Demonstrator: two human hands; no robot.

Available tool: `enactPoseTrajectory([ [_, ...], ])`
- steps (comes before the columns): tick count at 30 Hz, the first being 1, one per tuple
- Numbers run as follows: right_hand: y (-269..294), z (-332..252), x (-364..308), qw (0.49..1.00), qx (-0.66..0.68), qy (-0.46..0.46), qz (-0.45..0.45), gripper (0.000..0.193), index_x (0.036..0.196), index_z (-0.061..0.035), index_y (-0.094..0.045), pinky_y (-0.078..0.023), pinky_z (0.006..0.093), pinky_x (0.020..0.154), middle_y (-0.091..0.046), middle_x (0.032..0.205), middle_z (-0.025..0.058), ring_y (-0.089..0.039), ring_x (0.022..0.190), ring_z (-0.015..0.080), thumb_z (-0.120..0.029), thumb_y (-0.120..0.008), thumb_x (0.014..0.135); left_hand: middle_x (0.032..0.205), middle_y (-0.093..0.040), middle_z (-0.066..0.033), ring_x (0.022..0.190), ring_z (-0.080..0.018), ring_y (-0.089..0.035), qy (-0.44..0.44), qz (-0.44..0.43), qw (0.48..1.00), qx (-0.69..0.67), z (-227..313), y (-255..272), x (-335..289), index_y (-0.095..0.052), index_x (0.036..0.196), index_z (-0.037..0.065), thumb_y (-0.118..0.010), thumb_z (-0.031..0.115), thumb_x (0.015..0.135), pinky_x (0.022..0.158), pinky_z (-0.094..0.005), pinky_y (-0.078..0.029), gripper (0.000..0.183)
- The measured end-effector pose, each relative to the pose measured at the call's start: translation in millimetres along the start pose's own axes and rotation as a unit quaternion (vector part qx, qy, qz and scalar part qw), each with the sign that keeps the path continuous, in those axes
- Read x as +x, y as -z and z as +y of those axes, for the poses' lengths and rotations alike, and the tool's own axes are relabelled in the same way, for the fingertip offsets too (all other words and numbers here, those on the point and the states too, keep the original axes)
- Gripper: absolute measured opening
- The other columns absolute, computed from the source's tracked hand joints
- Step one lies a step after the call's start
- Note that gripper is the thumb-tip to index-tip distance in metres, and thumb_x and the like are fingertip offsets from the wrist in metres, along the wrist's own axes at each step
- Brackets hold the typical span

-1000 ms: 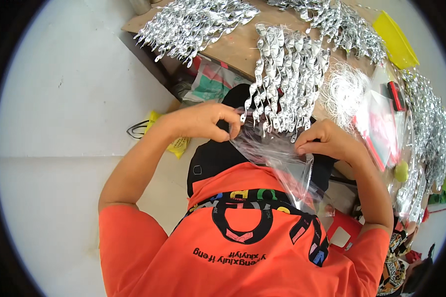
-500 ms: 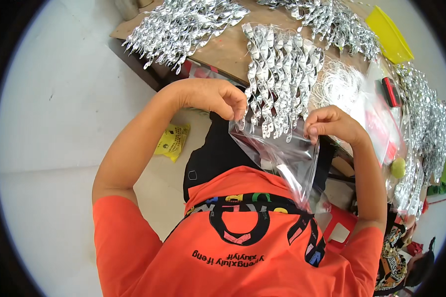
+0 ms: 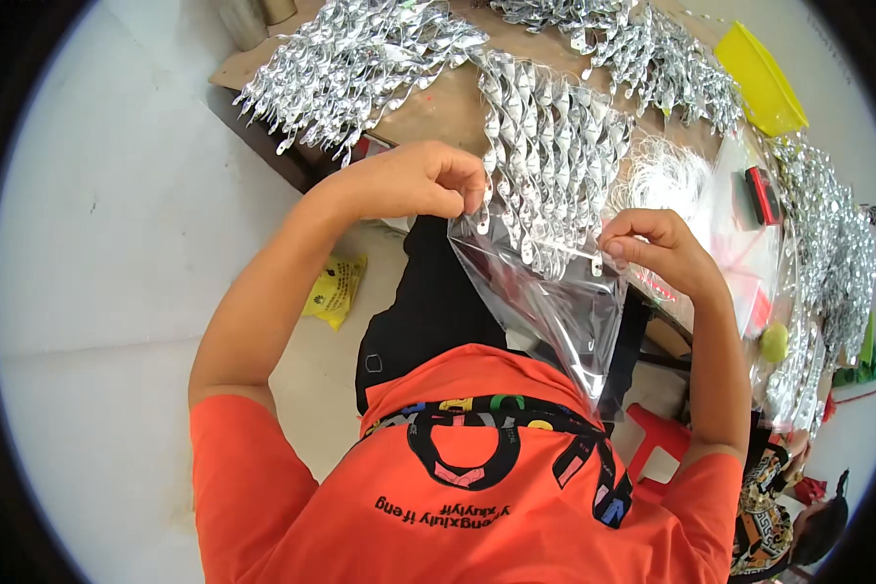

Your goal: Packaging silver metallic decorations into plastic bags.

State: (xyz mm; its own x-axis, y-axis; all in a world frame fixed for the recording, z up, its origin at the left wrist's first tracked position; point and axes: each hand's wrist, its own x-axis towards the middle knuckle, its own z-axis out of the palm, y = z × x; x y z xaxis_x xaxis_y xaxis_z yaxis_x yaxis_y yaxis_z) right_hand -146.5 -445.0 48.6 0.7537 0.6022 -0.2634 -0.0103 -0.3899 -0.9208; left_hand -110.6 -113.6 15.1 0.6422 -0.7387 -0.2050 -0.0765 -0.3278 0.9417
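A clear plastic bag [image 3: 565, 326] hangs in front of my lap, its mouth stretched between both hands. At its left edge, my left hand [image 3: 440, 183] pinches the film with thumb and forefinger. On the opposite edge my right hand [image 3: 657, 245] pinches the film too. A bundle of twisted silver strips [image 3: 545, 146] drapes over the table's near edge between the hands. The strips' lower ends hang at the bag's mouth, some seen behind or through the film; how deep they go in is hard to tell.
More silver strips [image 3: 360, 63] pile at the left of the brown table [image 3: 426, 115]. White string [image 3: 674, 180] lies right of the bundle, near a red-and-black object [image 3: 762, 195] and a yellow-green round thing [image 3: 774, 343]. A yellow tub [image 3: 761, 80] stands far right; a yellow packet [image 3: 336, 292] lies below left.
The bundle now spreads wider, its lower ends shifted slightly toward the right hand. Both hands keep their pinch on the bag, and the left has risen slightly.
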Motion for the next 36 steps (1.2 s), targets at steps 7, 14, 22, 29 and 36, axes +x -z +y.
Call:
enactPoseTrajectory([
  [7, 14, 25, 29, 0.997, 0.073, 0.016, 0.022, 0.013, 0.091, -0.0021, -0.064, -0.045, 0.0222, 0.070, -0.061, 0.080, -0.0014, -0.055, 0.075, 0.0056, -0.015, -0.063, 0.091, 0.076, -0.058, 0.0032, 0.069, -0.0060, -0.051, 0.000, 0.039, 0.999, -0.005, -12, 26, 28, -0.061, 0.086, 0.004, -0.058, 0.007, 0.074, 0.061, -0.0219, -0.041, 0.013],
  [14, 34, 33, 58, 0.994, 0.085, 0.002, 0.069, 0.020, 0.088, -0.0037, -0.064, -0.044, 0.0226, 0.071, -0.060, 0.078, -0.0021, -0.054, 0.074, 0.0064, -0.023, -0.063, 0.091, 0.078, -0.060, 0.0012, 0.069, -0.0061, -0.054, 0.089, 0.053, 0.991, -0.079, -9, 54, 54, -0.064, 0.087, 0.003, -0.057, 0.007, 0.076, 0.057, -0.0210, -0.043, 0.014],
  [22, 54, 46, 76, 0.995, 0.057, -0.048, 0.067, 0.015, 0.088, -0.0031, -0.064, -0.040, 0.0216, 0.062, -0.058, 0.075, -0.0044, -0.049, 0.070, 0.0039, -0.018, -0.065, 0.090, 0.087, -0.065, -0.0007, 0.080, -0.0075, -0.058, 0.062, 0.034, 0.995, -0.067, -18, 69, 66, -0.067, 0.091, 0.003, -0.066, 0.007, 0.079, 0.074, -0.0226, -0.047, 0.013],
  [29, 78, -3, 106, 0.986, -0.154, 0.003, 0.070, 0.013, 0.091, -0.0021, -0.069, -0.046, 0.0249, 0.069, -0.067, 0.083, 0.0021, -0.058, 0.074, 0.0085, -0.013, -0.066, 0.085, 0.086, -0.067, -0.0011, 0.081, -0.0087, -0.060, 0.037, 0.096, 0.995, 0.001, -26, 68, 72, -0.064, 0.095, 0.004, -0.064, 0.010, 0.080, 0.073, -0.0239, -0.047, 0.016],
  [36, 100, 8, 252, 0.897, -0.321, 0.222, 0.209, 0.022, 0.108, -0.0090, -0.066, -0.047, 0.0365, 0.084, -0.063, 0.107, 0.0098, -0.060, 0.095, 0.0253, -0.021, -0.063, 0.089, 0.084, -0.063, 0.0008, 0.079, -0.0061, -0.056, 0.027, 0.092, 0.995, 0.025, -22, 62, 74, -0.063, 0.091, 0.003, -0.062, 0.010, 0.085, 0.072, -0.0230, -0.045, 0.009],
])
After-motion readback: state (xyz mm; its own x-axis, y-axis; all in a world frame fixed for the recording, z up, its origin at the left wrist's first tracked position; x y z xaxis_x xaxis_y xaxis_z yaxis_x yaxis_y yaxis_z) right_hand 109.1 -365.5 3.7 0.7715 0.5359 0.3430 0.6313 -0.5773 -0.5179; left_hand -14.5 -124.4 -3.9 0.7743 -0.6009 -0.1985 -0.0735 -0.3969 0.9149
